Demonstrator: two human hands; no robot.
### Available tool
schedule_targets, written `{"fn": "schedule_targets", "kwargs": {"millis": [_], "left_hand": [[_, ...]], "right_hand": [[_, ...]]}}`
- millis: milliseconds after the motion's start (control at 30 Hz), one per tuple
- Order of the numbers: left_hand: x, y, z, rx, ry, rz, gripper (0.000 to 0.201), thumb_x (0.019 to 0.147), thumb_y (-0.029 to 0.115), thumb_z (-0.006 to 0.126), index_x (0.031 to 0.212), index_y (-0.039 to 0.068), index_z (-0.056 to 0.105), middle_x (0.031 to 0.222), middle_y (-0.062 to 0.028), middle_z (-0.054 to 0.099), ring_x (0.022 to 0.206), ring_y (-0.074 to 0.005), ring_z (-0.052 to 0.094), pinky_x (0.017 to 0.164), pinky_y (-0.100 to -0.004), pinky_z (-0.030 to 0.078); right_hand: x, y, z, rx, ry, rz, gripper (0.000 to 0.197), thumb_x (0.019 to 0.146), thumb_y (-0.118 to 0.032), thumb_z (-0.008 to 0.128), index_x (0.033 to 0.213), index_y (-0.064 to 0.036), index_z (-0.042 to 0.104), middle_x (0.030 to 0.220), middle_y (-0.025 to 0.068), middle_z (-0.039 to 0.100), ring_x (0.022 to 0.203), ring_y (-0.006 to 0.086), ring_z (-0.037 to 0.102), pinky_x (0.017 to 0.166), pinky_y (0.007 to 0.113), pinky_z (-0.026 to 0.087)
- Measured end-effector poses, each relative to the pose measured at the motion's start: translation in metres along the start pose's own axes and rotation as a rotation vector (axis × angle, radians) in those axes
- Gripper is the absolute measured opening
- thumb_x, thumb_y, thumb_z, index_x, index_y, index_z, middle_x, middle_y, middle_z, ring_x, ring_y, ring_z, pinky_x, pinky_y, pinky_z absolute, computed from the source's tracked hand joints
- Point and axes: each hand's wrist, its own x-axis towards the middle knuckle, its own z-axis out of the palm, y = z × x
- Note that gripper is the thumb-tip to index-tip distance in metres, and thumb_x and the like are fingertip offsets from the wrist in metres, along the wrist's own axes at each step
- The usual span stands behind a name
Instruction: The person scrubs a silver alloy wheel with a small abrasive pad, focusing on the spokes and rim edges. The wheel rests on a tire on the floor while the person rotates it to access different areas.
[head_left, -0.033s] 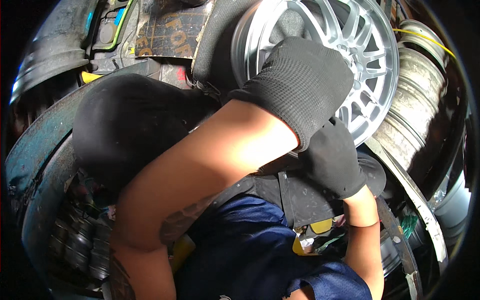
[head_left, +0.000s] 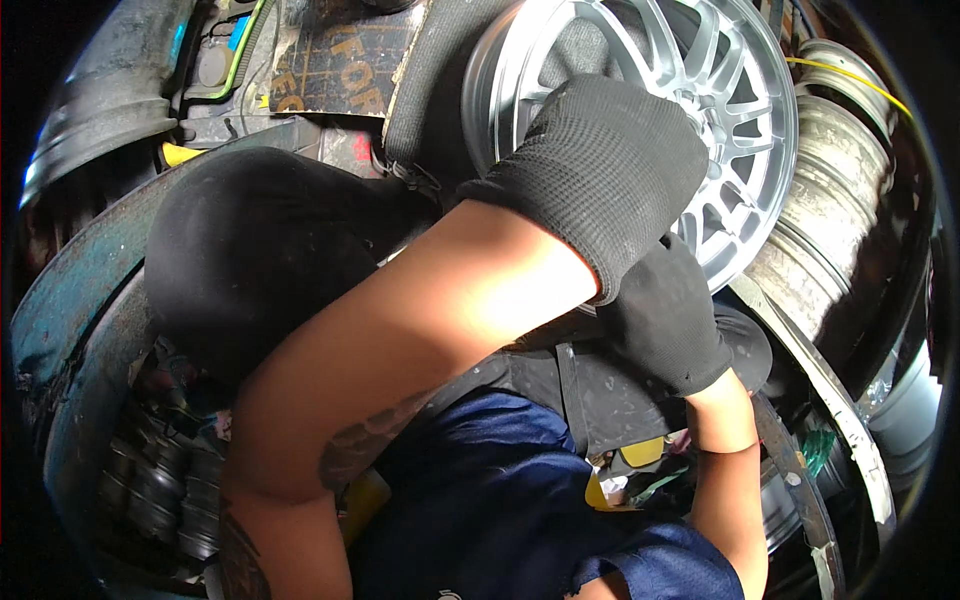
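A silver multi-spoke car wheel rim [head_left: 755, 85] stands in front of me at the upper right, its spoked face toward the right. My left hand [head_left: 620, 165], in a black knit glove, lies across the rim's spokes close to the hub. It is bent into a rounded, closed shape, and its fingertips are hidden behind the glove. Just below it, at the rim's lower edge, is my right hand [head_left: 668, 320], also black-gloved and curled. The left wrist partly covers it. Whatever either hand holds is out of sight.
Stacked dusty metal rims [head_left: 825, 200] stand to the right. A curved bluish metal edge [head_left: 110, 245] runs along the left, beside a smooth dark rounded shape [head_left: 270, 245]. A dark printed board [head_left: 345, 60] and grey carpet-like material [head_left: 425, 95] lie at the far side.
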Motion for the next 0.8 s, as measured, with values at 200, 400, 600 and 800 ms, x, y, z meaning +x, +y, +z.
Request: {"fn": "schedule_targets", "kwargs": {"millis": [200,400,600,800], "left_hand": [[0.0,0.0,-0.006,-0.03,-0.033,-0.003,0.014,0.089,0.011,0.071,0.093,0.004,0.082,0.088,-0.0197,0.079,0.085,-0.0327,0.081,0.075,-0.0441,0.064],[0.001,0.002,-0.004,-0.045,-0.069,-0.031,0.017,0.093,0.016,0.073,0.102,0.006,0.083,0.096,-0.0167,0.081,0.091,-0.0301,0.082,0.075,-0.0442,0.065],[0.011,0.007,-0.013,-0.053,-0.286,-0.056,0.025,0.097,0.024,0.075,0.113,0.009,0.084,0.11,-0.0129,0.083,0.101,-0.0278,0.081,0.074,-0.0477,0.065],[0.008,0.006,-0.005,-0.048,-0.176,-0.06,0.023,0.096,0.021,0.073,0.113,0.008,0.082,0.103,-0.0131,0.081,0.094,-0.0294,0.081,0.073,-0.0458,0.064]], "right_hand": [[0.003,0.02,-0.008,0.043,-0.019,0.047,0.046,0.08,-0.015,0.078,0.125,-0.0175,0.069,0.108,0.0138,0.065,0.095,0.0334,0.067,0.086,0.046,0.05],[0.0,0.013,-0.013,0.129,-0.059,-0.067,0.055,0.077,-0.016,0.079,0.131,-0.0161,0.068,0.11,0.016,0.066,0.097,0.0355,0.068,0.086,0.048,0.051],[-0.002,0.009,-0.006,0.127,-0.091,-0.005,0.06,0.076,-0.022,0.082,0.134,-0.0178,0.07,0.108,0.0158,0.067,0.095,0.0348,0.07,0.089,0.046,0.052],[0.002,0.01,-0.017,0.121,-0.224,-0.012,0.064,0.069,-0.027,0.09,0.129,-0.0105,0.072,0.122,0.0176,0.069,0.113,0.0405,0.065,0.101,0.049,0.051]]}}
